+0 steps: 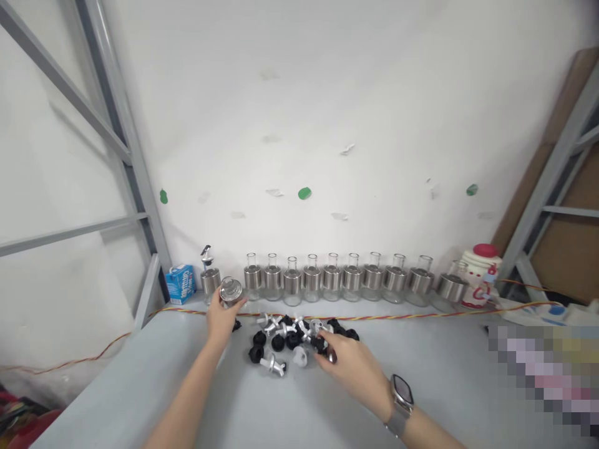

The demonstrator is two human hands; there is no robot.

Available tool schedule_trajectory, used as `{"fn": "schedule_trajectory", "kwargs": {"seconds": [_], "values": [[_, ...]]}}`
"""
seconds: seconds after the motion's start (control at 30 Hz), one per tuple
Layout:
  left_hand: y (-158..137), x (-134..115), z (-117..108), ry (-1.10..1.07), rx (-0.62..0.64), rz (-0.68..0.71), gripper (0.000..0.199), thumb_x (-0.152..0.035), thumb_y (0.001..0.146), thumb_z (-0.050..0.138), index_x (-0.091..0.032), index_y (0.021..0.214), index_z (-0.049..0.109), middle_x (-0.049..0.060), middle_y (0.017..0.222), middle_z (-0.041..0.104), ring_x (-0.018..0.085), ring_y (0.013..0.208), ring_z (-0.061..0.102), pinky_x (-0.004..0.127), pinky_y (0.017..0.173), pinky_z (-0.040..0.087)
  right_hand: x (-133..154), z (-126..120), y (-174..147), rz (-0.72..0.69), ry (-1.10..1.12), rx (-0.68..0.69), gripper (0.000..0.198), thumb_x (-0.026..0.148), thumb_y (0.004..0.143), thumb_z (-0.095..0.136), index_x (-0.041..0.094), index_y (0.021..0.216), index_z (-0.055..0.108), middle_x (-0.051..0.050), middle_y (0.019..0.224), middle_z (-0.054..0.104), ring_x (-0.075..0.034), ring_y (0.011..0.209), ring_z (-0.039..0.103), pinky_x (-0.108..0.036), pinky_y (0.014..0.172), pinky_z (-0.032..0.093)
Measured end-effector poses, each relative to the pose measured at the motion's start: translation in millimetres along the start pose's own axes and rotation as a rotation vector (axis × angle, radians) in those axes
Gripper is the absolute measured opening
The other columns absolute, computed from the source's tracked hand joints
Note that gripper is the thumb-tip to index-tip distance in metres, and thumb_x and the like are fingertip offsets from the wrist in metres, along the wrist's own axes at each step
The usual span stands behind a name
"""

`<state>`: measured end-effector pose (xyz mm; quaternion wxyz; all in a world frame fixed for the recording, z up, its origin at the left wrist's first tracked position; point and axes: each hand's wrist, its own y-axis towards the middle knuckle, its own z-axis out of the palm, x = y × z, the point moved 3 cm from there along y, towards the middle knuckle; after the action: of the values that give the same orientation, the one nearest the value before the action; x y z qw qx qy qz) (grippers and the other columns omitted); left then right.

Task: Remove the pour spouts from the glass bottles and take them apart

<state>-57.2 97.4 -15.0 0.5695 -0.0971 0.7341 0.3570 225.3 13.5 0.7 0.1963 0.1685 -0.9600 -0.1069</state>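
My left hand [221,319] is wrapped round a glass bottle with a steel sleeve [231,290], its neck tipped toward me. Just behind it stands a similar bottle [210,282] with a pour spout [206,254] fitted in its neck. My right hand [352,366] is at the right side of a heap of loose spouts, thumb and fingers closed on a black-based pour spout [320,343], partly hidden by the fingers. Silver pour spouts [273,364], black caps [277,342] and a clear whitish cap [300,357] lie in the heap.
Several open-necked, steel-sleeved bottles [332,282] stand in a row along the wall. A blue carton [180,284] is at the left end, a white jug with a red lid [480,274] at the right. A twisted red-yellow wire [374,317] runs across the grey table [262,411].
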Motion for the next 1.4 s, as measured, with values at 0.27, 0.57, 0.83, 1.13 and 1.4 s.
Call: {"fn": "schedule_trajectory", "kwargs": {"seconds": [0.27,0.57,0.83,1.13,1.4], "values": [[13.7,14.6,0.0,0.187,0.047,-0.023,0.057,-0.042,0.055,0.069,-0.017,0.103,0.049,0.009,0.097,0.061,0.026,0.091,0.057,0.039,0.081,0.043,-0.5,4.6,-4.2,0.071,0.122,0.166,0.029,0.021,0.071,0.049,0.022,0.098,0.057,-0.003,0.071,0.066,-0.016,0.061,0.06,-0.021,0.05,0.033],[13.0,12.5,2.8,0.326,0.13,0.013,0.044,-0.044,0.065,0.06,-0.017,0.099,0.05,0.01,0.101,0.06,0.026,0.096,0.055,0.036,0.081,0.041,0.4,12.4,-9.1,0.091,0.527,0.448,0.041,0.011,0.07,0.04,0.02,0.108,0.052,0.002,0.063,0.06,-0.008,0.046,0.055,-0.014,0.039,0.036],[4.4,4.3,-9.5,0.527,0.0,0.018,0.047,-0.052,0.065,0.055,-0.014,0.093,0.047,0.012,0.095,0.056,0.03,0.097,0.05,0.043,0.082,0.037,-4.7,22.4,-8.7,0.153,0.689,0.579,0.036,0.013,0.069,0.039,0.022,0.104,0.044,0.005,0.059,0.053,-0.008,0.042,0.054,-0.012,0.031,0.036],[12.8,22.5,0.8,0.457,0.212,0.068,0.027,-0.043,0.065,0.054,-0.017,0.072,0.055,0.005,0.073,0.061,0.022,0.073,0.059,0.034,0.07,0.044,-20.4,33.1,-3.7,0.229,0.519,0.351,0.022,0.016,0.074,0.04,0.022,0.095,0.04,0.006,0.056,0.051,-0.006,0.039,0.049,-0.009,0.03,0.029],[15.3,33.4,2.8,0.484,0.251,0.162,0.035,-0.036,0.068,0.051,-0.015,0.095,0.058,0.009,0.095,0.061,0.024,0.096,0.055,0.036,0.086,0.04,-7.2,9.4,-2.8,0.277,0.772,0.551,0.009,0.025,0.072,0.047,0.018,0.076,0.044,0.004,0.054,0.055,-0.007,0.037,0.049,-0.013,0.028,0.034]]}}
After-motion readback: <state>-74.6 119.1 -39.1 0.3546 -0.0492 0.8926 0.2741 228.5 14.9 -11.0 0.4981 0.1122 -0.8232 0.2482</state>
